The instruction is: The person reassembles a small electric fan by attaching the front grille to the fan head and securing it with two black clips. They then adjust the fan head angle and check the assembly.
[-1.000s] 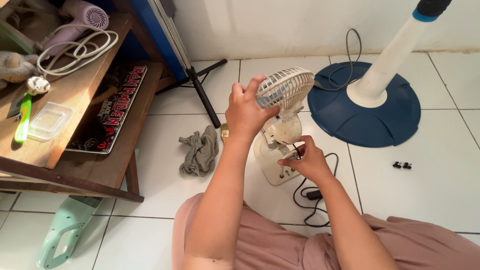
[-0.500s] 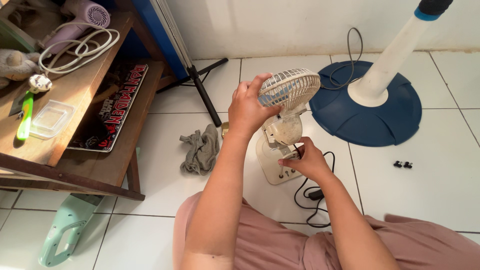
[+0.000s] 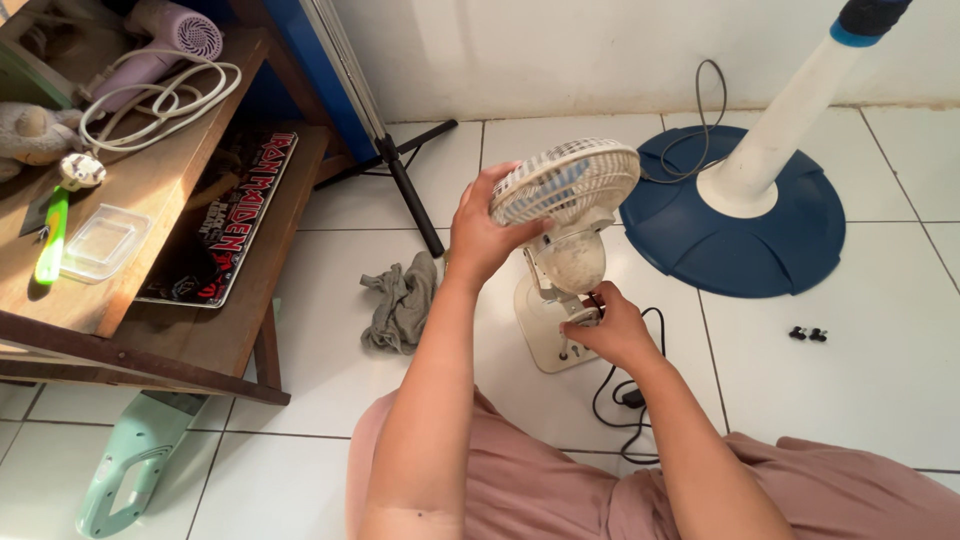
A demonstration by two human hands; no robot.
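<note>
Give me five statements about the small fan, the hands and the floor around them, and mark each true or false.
1. The left hand grips the grille of the small white fan. True.
2. The right hand rests on the blue fan base. False: it is at the small fan's own base, by the stem.
3. A grey rag lies on the tiled floor left of the small fan. True.
4. The hair dryer lies on the floor tiles. False: it sits on the wooden table.
5. The small fan's black cord is coiled on the table. False: it trails on the floor beside the person's right arm.
</note>
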